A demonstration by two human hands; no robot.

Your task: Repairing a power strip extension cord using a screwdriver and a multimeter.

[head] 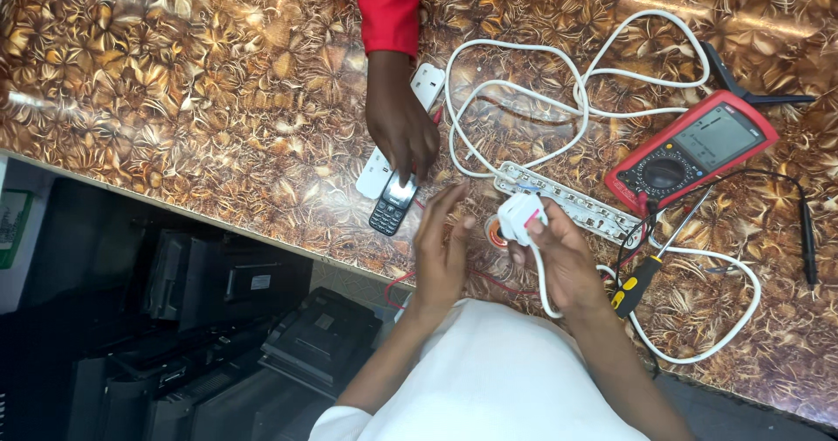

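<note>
Over the patterned tabletop (175, 83), near its front edge, the right hand (566, 262) has a white plug (521, 214) pinched between thumb and fingers, closed around the body. White cable (559, 101) runs off the plug, down past the wrist, then loops wide across the surface. Left hand (439, 253) is open, fingers spread, holding nothing, hovering just beside the plug.

Handling, my read: plug is light, rigid moulded plastic, smooth so a bit slippery; best gripped on the flat sides of the body, not by the cord. Cable is limp and will drag and snag whatever it crosses.

Clutter: open white extension strip (567, 201) just behind the plug, red multimeter (694, 149) further right with black probe leads (807, 232), yellow-and-black screwdriver (646, 271) touching the cable loop by the right wrist. A small round orange part sits between the hands, too small to identify.

Another person's hand (400, 123), red sleeve, rests fingertips on a small black phone (391, 204) lying against a white adapter (410, 131), close to the left hand.

Open room is all to the left side of the tabletop. Front edge runs diagonally right under the hands; dark equipment sits below it, so anything dropped there goes off the edge.
</note>
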